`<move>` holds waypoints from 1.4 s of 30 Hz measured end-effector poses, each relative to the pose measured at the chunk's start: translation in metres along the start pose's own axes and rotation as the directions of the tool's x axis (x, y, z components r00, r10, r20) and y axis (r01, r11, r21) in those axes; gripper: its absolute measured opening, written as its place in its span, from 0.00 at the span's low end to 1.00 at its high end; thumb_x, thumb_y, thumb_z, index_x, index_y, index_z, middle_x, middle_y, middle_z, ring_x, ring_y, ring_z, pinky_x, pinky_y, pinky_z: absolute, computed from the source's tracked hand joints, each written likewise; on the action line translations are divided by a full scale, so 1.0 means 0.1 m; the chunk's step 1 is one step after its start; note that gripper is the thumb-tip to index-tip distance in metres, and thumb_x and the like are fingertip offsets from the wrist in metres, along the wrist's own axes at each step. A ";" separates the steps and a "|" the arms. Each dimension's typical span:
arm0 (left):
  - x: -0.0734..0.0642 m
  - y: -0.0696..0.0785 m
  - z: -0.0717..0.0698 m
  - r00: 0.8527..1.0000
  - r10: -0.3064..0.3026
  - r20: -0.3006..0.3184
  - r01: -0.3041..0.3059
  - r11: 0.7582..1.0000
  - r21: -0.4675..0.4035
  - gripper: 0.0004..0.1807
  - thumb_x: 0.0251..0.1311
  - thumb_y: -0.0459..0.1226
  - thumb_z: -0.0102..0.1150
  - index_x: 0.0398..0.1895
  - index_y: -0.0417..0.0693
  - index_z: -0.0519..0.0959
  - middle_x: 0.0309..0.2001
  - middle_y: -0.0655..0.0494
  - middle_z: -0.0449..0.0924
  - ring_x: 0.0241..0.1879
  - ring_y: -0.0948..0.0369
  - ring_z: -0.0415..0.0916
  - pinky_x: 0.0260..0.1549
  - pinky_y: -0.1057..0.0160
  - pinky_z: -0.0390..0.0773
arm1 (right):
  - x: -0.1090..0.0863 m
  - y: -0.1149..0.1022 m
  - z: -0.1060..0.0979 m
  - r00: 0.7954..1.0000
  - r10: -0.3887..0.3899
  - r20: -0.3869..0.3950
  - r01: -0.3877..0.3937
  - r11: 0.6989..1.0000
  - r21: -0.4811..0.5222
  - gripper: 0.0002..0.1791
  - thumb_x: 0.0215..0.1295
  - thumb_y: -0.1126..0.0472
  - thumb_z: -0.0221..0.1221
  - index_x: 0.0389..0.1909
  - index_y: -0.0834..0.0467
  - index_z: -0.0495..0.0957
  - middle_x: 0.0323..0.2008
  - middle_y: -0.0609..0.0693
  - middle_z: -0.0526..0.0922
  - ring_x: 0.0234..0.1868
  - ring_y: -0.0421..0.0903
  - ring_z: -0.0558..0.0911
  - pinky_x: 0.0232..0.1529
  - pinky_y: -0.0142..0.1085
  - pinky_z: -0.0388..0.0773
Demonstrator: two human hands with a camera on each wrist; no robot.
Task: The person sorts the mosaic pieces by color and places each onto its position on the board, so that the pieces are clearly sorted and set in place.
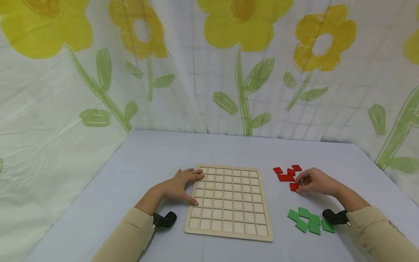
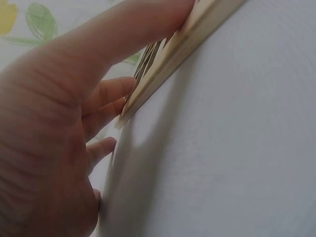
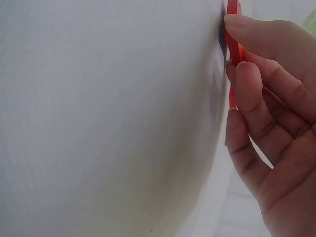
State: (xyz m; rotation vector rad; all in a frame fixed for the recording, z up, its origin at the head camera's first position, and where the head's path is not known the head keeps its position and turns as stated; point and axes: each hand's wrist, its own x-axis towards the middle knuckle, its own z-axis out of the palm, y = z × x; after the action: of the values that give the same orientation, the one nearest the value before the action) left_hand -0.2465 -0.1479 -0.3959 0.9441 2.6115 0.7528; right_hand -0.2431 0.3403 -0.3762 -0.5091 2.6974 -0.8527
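Observation:
A wooden grid board [image 1: 229, 234] with rows of square cells lies flat on the table. My left hand [image 1: 178, 185] rests on its left edge, fingers and thumb spread over the frame; the left wrist view shows the thumb on the board's rim [image 2: 182, 54]. At the right, my right hand [image 1: 315, 182] pinches a red square tile [image 1: 294, 187] between thumb and fingers. In the right wrist view that red tile [image 3: 233, 42] stands edge-on at the thumb tip. Just beyond the hand lie several other red tiles [image 1: 286, 178].
Several green square tiles [image 1: 314, 228] lie loosely grouped on the pale table [image 1: 157, 149], nearer to me than the red ones and by the right wrist. A white curtain [image 1: 190, 102] printed with yellow flowers hangs behind the table.

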 end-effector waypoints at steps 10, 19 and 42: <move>-0.01 0.03 -0.01 1.000 -0.006 0.004 0.006 1.000 -0.001 0.49 0.40 0.55 0.70 0.68 0.53 0.62 0.73 0.56 0.52 0.74 0.48 0.39 0.68 0.38 0.30 | -0.02 -0.11 -0.09 0.998 0.035 -0.061 -0.039 0.998 -0.051 0.16 0.51 0.57 0.67 0.39 0.62 0.81 0.26 0.48 0.76 0.28 0.41 0.71 0.24 0.28 0.72; -0.02 0.04 -0.02 1.000 -0.015 0.003 0.015 1.000 -0.004 0.49 0.40 0.54 0.71 0.68 0.53 0.62 0.73 0.56 0.52 0.74 0.48 0.39 0.68 0.38 0.30 | 0.10 -0.32 -0.07 0.997 -0.050 -0.053 0.054 0.996 0.077 0.16 0.52 0.59 0.66 0.39 0.65 0.81 0.27 0.50 0.79 0.26 0.37 0.73 0.27 0.28 0.74; -0.03 0.03 -0.02 1.000 -0.008 0.005 0.008 1.000 -0.017 0.49 0.40 0.54 0.71 0.68 0.54 0.62 0.73 0.55 0.51 0.74 0.48 0.38 0.68 0.38 0.29 | 0.48 -0.97 0.29 0.990 -0.085 -0.112 0.104 0.980 0.172 0.15 0.52 0.57 0.67 0.39 0.60 0.82 0.25 0.56 0.82 0.21 0.44 0.73 0.21 0.32 0.71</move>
State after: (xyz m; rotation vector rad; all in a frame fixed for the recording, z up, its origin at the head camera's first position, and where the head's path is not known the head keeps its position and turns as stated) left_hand -0.2439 -0.1486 -0.3929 0.9292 2.5987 0.7692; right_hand -0.2523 0.2325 -0.3482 -0.5708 2.6725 -1.1640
